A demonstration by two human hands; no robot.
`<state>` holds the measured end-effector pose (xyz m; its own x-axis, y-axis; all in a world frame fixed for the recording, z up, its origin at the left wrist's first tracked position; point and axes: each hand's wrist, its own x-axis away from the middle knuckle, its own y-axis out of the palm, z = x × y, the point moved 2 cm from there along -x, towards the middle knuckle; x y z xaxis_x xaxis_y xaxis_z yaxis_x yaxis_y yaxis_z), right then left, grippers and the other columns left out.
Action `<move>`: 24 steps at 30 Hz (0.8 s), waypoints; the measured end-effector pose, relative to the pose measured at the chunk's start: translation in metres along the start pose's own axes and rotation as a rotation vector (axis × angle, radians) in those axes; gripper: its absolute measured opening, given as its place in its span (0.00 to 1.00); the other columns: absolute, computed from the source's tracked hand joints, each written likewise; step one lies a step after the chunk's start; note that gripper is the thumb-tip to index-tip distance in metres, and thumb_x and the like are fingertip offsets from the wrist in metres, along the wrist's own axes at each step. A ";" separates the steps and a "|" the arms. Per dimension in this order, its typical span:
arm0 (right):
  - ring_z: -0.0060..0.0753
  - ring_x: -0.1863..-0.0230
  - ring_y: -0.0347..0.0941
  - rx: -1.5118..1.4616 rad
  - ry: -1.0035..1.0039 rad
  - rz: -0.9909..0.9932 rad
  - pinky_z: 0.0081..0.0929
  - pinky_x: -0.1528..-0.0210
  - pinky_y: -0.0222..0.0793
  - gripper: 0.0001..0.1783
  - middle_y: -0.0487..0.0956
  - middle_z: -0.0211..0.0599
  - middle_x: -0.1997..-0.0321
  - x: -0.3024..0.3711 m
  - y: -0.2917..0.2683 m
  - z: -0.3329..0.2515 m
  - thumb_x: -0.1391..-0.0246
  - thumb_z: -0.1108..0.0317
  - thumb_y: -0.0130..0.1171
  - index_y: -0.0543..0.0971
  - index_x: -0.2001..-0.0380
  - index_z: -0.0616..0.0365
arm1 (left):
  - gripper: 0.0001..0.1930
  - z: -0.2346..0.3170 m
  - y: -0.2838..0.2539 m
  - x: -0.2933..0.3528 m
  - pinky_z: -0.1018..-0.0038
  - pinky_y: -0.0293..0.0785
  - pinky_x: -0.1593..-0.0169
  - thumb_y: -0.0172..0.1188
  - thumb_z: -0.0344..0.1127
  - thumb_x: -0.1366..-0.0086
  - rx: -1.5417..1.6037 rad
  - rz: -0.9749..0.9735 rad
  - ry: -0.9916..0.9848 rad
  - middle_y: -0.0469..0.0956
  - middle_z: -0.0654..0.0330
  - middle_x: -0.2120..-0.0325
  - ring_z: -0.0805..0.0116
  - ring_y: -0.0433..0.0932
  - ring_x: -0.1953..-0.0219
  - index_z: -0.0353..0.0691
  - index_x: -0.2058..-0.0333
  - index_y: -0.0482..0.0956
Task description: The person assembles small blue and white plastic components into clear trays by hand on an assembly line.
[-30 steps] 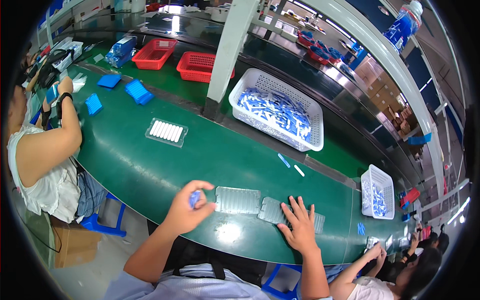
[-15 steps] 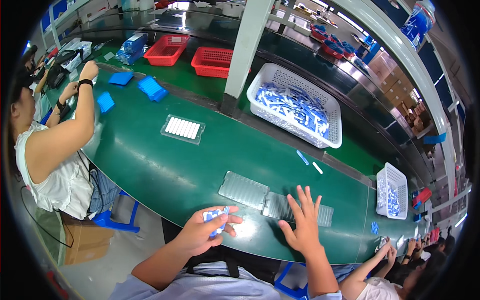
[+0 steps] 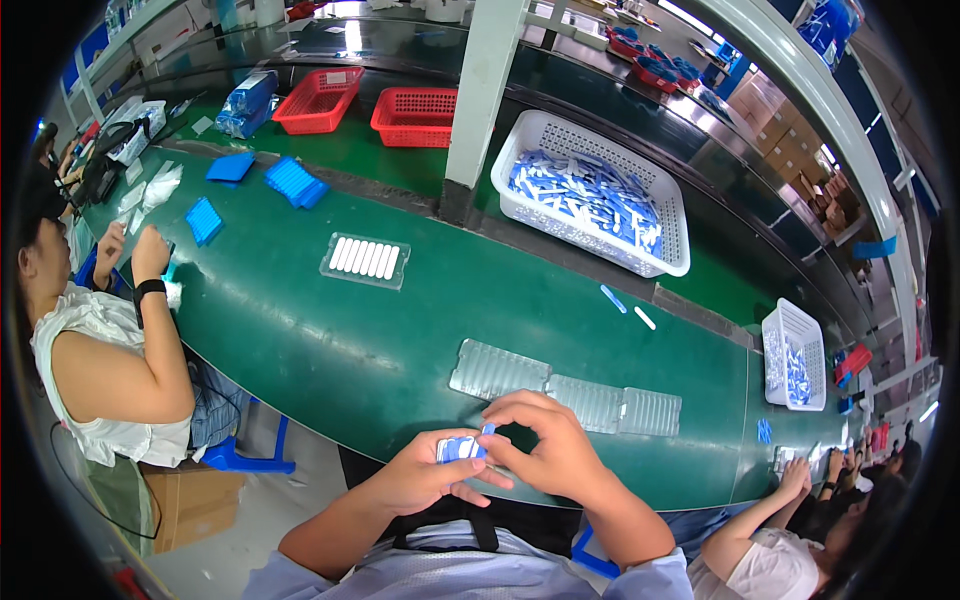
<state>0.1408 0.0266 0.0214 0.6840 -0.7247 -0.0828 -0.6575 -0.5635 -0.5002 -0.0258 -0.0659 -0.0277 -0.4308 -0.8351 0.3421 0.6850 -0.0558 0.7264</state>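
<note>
My left hand (image 3: 420,474) is closed around a small bundle of short blue and white plastic strips (image 3: 457,449), above the near edge of the green table. My right hand (image 3: 553,447) has come over to the bundle, its thumb and forefinger pinched on a blue strip (image 3: 488,430) at the bundle's right end. Just beyond my hands lie clear ribbed trays in a row: a left tray (image 3: 500,369), a middle tray (image 3: 588,403) partly behind my right hand, and a right tray (image 3: 651,412). Farther left sits a clear tray (image 3: 364,261) holding several white strips.
A large white basket (image 3: 590,250) full of blue and white strips stands beyond the table. Two loose strips (image 3: 628,306) lie before it. Blue ribbed trays (image 3: 296,182) and red baskets (image 3: 412,118) are at the far left. Co-workers sit left and right; a white post (image 3: 480,100) rises behind.
My right hand has moved left from above the clear trays to the bundle, its spread fingers closing into a pinch. The co-worker's hands on the left have lowered.
</note>
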 end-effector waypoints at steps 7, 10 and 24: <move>0.34 0.57 0.79 -0.174 -0.068 0.346 0.33 0.50 0.71 0.05 0.82 0.36 0.62 -0.025 -0.005 0.010 0.52 0.75 0.71 0.85 0.70 0.57 | 0.22 0.015 -0.009 0.009 0.75 0.82 0.76 0.57 0.31 0.29 -0.152 0.110 0.072 0.81 0.42 0.51 0.58 0.86 0.60 0.27 0.40 0.70; 0.36 0.59 0.77 0.234 -0.197 0.487 0.37 0.49 0.67 0.07 0.81 0.32 0.62 -0.038 -0.007 0.016 0.54 0.69 0.73 0.86 0.70 0.53 | 0.21 0.019 -0.023 0.008 0.77 0.80 0.77 0.57 0.30 0.30 -0.035 0.179 0.164 0.81 0.43 0.51 0.60 0.86 0.59 0.28 0.41 0.71; 0.53 0.31 0.62 0.589 -0.285 0.074 0.50 0.34 0.55 0.24 0.69 0.45 0.32 -0.028 -0.007 0.018 0.42 0.56 0.64 0.80 0.43 0.49 | 0.26 0.022 -0.031 0.020 0.74 0.83 0.65 0.58 0.27 0.31 -0.006 0.125 0.117 0.76 0.43 0.43 0.55 0.82 0.46 0.30 0.36 0.66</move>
<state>0.1324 0.0577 0.0121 0.7539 -0.5739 -0.3197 -0.4783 -0.1459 -0.8660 -0.0686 -0.0685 -0.0298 -0.2707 -0.8939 0.3574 0.7326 0.0496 0.6789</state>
